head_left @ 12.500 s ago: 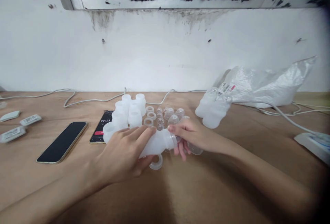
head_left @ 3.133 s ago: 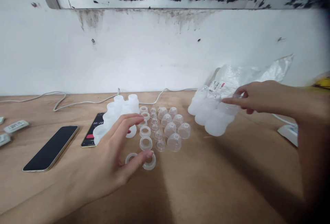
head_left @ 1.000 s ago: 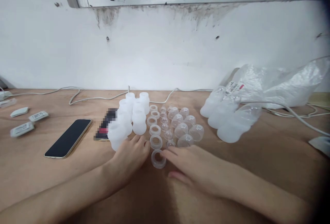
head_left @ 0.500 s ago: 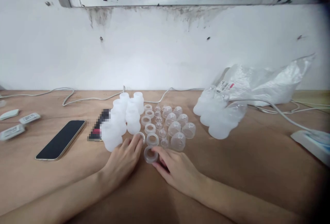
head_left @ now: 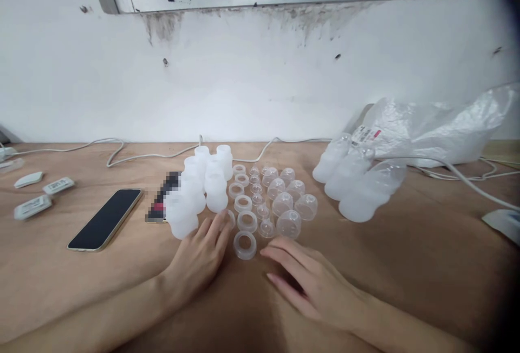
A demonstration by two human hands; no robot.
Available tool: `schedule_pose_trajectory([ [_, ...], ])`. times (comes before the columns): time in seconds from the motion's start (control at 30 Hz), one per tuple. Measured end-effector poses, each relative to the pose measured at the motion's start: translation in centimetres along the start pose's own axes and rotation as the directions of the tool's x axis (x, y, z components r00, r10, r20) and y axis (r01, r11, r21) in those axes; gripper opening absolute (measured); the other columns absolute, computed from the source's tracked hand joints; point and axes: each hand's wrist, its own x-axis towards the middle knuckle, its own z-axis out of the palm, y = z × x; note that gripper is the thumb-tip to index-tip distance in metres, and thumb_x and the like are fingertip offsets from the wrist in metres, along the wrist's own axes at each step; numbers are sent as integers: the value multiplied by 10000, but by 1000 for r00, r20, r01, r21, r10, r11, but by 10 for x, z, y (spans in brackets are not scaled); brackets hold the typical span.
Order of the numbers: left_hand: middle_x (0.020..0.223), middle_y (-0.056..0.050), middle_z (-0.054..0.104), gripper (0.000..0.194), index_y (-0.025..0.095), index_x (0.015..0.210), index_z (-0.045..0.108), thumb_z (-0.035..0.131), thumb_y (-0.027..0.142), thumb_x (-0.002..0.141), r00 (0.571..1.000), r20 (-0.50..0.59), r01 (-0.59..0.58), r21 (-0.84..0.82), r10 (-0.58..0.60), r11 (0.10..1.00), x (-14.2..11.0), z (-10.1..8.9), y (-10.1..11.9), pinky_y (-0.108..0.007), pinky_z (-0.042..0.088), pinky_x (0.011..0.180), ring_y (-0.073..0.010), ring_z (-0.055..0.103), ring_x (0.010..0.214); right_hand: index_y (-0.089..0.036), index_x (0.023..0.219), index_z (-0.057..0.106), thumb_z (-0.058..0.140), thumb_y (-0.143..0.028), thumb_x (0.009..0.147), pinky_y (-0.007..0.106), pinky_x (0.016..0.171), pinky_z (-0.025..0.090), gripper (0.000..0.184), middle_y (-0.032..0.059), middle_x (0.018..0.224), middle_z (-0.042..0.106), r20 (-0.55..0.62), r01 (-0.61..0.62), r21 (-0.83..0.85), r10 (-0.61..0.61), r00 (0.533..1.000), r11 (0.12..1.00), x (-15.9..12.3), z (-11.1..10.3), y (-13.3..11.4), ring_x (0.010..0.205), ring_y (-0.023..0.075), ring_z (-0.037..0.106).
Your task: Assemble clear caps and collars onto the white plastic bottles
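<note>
My left hand rests beside the white bottles, its fingertips bent around a clear screw ring; the thumb is hidden. My right hand is just above the table, thumb and fingers parted and holding nothing. Between the hands, a screw ring lies flat at the near end of a column of rings. To the right of that column are small clear bottle teats and then clear domed caps. Frosted baby bottles stand in rows on the left.
Capped bottles stand at the right, before a clear plastic bag. A phone and small white devices lie at the left. White cables run along the wall. A white object sits at the right edge.
My right hand has let go of the nearest screw ring and drawn back to the right. My left hand stays at its ring. The view has shifted slightly left.
</note>
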Motion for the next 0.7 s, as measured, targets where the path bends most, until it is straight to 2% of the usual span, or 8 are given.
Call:
schedule_pose_trajectory([
  [0.03,1347,-136,377,470,113,1299,309,242,38,840,999,-24,-35,-49,34,998,-6,-2,0,-382,485,849,-264,459,1150,-123,1178,463,411,-223,856,337,866,461,342,131,1159,529,38,21,-4,-21,999,1000,-5,-4,2,1081,205,493],
  [0.1,1394,-97,312,496,161,1353,199,248,76,867,991,-60,-131,-185,122,974,-18,-6,0,-376,404,968,-224,351,1246,-127,1329,316,429,-299,861,373,1004,346,511,123,1352,370,157,64,-6,-62,986,998,-11,-13,6,1268,224,293],
  [0.17,1444,-98,176,583,159,1386,42,335,232,887,990,-2,-132,-313,138,940,-29,-11,-1,-373,353,1018,-225,241,1302,-141,1395,160,420,-363,868,405,1067,224,629,95,1426,243,280,87,16,-88,956,996,-14,-18,8,1325,221,131],
  [0.2,1454,-101,123,660,157,1388,-15,373,312,878,987,44,-127,-355,153,926,-33,-12,-1,-392,327,1034,-238,198,1315,-148,1400,125,405,-374,875,409,1079,181,637,84,1434,218,329,89,37,-97,939,995,-13,-20,8,1329,213,104],
  [0.27,1457,-99,58,754,162,1383,-71,400,422,855,972,145,-115,-401,187,909,-36,-15,-3,-443,268,1055,-264,133,1325,-164,1398,121,372,-381,890,405,1089,133,607,67,1436,195,398,80,75,-103,912,994,-11,-22,8,1328,194,98],
  [0.37,1455,-88,11,728,178,1379,-74,368,443,865,942,253,-92,-435,219,896,-34,-18,-5,-481,195,1069,-273,66,1327,-173,1390,155,353,-394,896,400,1091,117,577,52,1439,166,434,47,98,-85,897,994,-7,-22,8,1326,185,103],
  [0.53,1453,-83,-14,710,180,1380,-49,363,447,867,936,281,-59,-473,214,879,-30,-21,-5,-471,169,1079,-268,44,1328,-173,1387,169,358,-405,891,415,1088,114,578,51,1438,166,442,30,104,-73,894,994,-7,-21,9,1324,191,118],
  [0.7,1452,-93,10,716,173,1386,-5,385,457,857,943,254,-69,-490,217,869,-29,-21,-5,-467,167,1082,-271,54,1328,-176,1387,166,365,-396,892,431,1084,126,577,59,1436,175,435,44,97,-82,897,994,-8,-20,10,1322,195,130],
])
